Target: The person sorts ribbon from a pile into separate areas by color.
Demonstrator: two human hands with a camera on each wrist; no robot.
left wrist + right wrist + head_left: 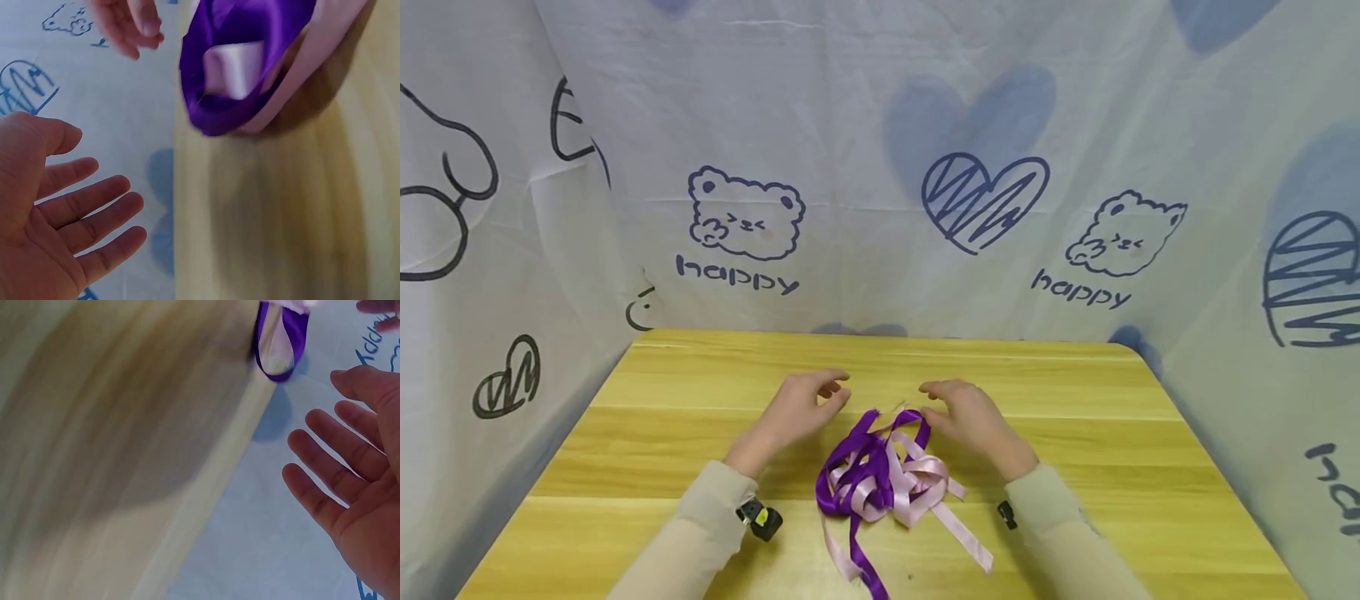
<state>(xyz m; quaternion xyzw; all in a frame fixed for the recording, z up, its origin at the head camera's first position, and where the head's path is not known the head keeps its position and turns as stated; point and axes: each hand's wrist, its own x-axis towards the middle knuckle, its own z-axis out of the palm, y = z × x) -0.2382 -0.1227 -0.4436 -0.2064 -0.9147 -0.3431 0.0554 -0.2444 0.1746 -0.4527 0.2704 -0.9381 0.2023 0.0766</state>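
Observation:
A loose heap of satin ribbon lies on the wooden table, a purple ribbon (831,492) tangled with a pale pink ribbon (958,529). Two tails, one of each colour, trail toward the near edge, and another pink tail runs off to the right. To the upper left of the heap is my left hand (797,408), its fingers loosely bent and holding nothing. My right hand (966,412) is at the upper right, thumb close to a purple loop, palm empty. Both wrist views show spread fingers, with the purple ribbon (215,119) looming large in the left one.
The yellow wooden table (1075,392) has a rounded far corner. Behind and beside it hangs a pale cloth (850,167) printed with hearts, bears and the word "happy". A dark strapped device (765,521) sits at the left wrist, a smaller one (1007,514) at the right.

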